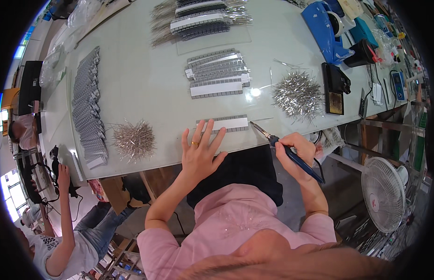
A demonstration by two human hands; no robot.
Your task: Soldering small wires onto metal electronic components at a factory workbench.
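Note:
My left hand (201,151) lies with fingers spread, its fingertips on a grey segmented strip with a white band (234,123) near the table's front edge. In my right hand (296,153) is a soldering iron (298,161) with a dark blue handle. Its metal tip comes close to the strip's right end, where a thin wire (262,119) sticks out; whether they touch I cannot tell. Beyond, several similar strips (217,87) lie stacked. A heap of silvery wire leads (298,95) is to the right, and another heap of fine metal leads (134,140) is to the left.
A long pile of grey strips (87,107) lies at left. Wired strips (198,21) sit at the back. On the right stand a soldering iron stand (334,88) and a blue tape dispenser (322,32). A fan (384,193) is below right; a co-worker (63,252) sits at left.

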